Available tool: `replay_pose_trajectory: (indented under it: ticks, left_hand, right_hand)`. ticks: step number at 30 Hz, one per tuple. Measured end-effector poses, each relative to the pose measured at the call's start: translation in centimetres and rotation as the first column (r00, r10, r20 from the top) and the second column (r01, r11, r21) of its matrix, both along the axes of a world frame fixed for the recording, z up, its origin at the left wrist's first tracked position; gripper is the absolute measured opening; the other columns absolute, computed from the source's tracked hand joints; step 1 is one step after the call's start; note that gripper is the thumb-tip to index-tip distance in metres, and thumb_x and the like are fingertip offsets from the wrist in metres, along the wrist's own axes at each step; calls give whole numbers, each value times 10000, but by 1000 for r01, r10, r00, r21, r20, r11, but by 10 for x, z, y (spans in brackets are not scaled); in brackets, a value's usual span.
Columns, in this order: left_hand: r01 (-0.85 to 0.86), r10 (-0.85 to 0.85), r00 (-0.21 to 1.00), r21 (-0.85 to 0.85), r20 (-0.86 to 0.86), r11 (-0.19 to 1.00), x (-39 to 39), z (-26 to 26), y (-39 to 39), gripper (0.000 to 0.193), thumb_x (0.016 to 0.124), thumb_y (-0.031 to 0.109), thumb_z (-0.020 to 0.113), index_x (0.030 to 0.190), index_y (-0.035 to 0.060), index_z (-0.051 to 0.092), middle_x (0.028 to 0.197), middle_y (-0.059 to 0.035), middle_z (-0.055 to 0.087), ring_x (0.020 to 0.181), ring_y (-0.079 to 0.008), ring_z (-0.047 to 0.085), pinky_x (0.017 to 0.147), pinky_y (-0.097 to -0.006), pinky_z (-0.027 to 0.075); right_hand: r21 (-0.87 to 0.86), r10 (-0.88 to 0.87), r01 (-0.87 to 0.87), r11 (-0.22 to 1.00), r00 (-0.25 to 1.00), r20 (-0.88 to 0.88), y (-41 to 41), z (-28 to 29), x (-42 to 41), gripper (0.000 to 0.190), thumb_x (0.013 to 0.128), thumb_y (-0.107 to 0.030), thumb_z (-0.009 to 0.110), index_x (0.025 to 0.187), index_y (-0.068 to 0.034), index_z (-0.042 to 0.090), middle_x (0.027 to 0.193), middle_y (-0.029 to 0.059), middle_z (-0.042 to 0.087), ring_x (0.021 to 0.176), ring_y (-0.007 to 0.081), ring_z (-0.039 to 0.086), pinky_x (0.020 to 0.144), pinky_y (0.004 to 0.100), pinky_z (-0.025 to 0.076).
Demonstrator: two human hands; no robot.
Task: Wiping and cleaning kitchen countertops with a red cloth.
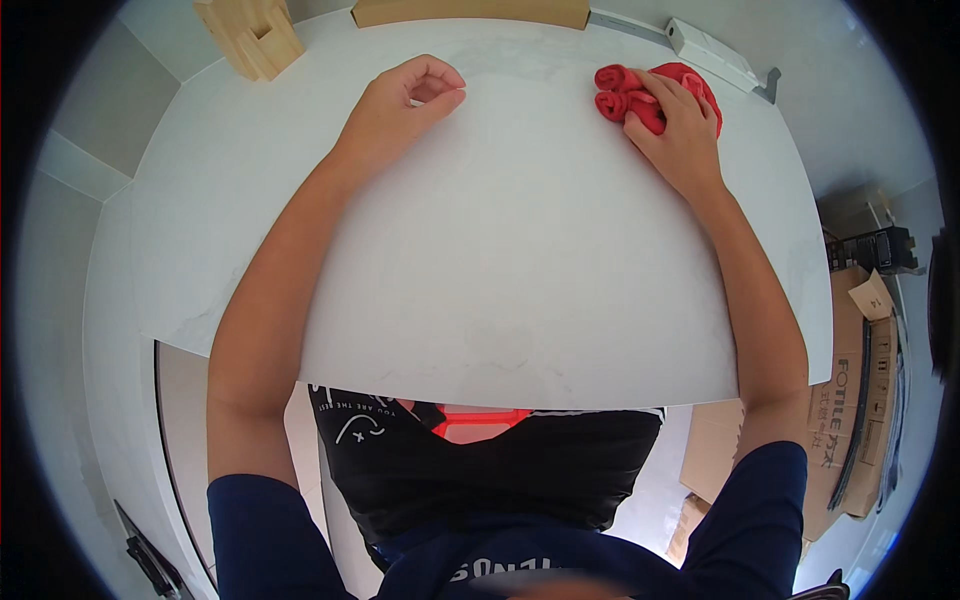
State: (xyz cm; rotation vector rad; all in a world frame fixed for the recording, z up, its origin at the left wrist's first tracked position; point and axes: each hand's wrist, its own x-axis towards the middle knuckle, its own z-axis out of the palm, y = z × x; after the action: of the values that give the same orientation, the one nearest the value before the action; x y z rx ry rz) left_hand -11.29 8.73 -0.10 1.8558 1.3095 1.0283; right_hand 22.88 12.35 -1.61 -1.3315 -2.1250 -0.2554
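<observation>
My right hand [679, 139] rests over a bundle of red cloth [611, 105] at the back right of the white tabletop [525, 247]. Two rolled ends stick out to the left of my fingers, and more cloth bulges behind and to the right. My thumb and fingers grip the bundle from either side; my palm hides part of it. Over the tabletop at the back left, my left hand [405, 105] is empty. Its fingers are loosely curled, with the tips of thumb and forefinger a little apart.
A wooden knife block [251, 37] stands at the back left. Along the back edge are a long cardboard box [472, 13] and a white box [709, 54]. Flattened cardboard cartons [847, 397] lean beyond the right edge. A tiled wall [135, 75] bounds the left.
</observation>
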Motion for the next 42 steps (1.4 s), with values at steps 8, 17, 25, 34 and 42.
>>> replay_pose_trajectory:
  ticks: [8,17,25,34,42]
  left_hand:
    - [102,-101,994,-26,45,994,15,8,-13,209,965,189,702,1143,84,674,1012,18,684,933,-89,625,831,-266,496]
    - [462,-391,880,-296,269,836,15,16,-20,301,935,172,721,1211,56,694,989,-13,719,909,-93,647,851,-261,520]
    - [291,-263,947,-145,186,946,15,11,-14,196,935,154,739,1087,31,746,998,-25,734,930,-101,652,852,-270,530]
    - [52,-34,984,-99,174,994,9,5,-7,180,975,197,687,1060,47,738,997,-3,712,932,-101,632,874,-294,519]
    - [-161,192,976,261,-101,952,-21,-3,10,245,946,267,709,1088,70,738,1079,-49,729,1025,-170,662,895,-334,526]
  right_hand:
    - [-117,623,-619,777,782,0,-67,16,-53,632,692,-146,772,1312,-192,659,1333,40,656,1324,245,563,1198,593,254]
    - [-103,632,-630,769,775,-23,-76,15,-64,610,703,-156,768,1302,-209,662,1309,32,642,1283,230,566,1181,566,313]
    - [-31,514,-513,858,856,56,-50,14,-52,552,782,-181,707,1330,-197,636,1291,53,638,1261,243,570,1167,534,323]
    - [-17,66,-66,998,998,-6,-6,2,-12,512,855,-245,675,1335,-89,596,1265,54,623,1240,259,556,1167,548,280]
    - [-92,382,-377,922,923,42,-46,24,-38,544,773,-166,685,1314,-184,628,1239,47,625,1221,265,556,1168,554,269]
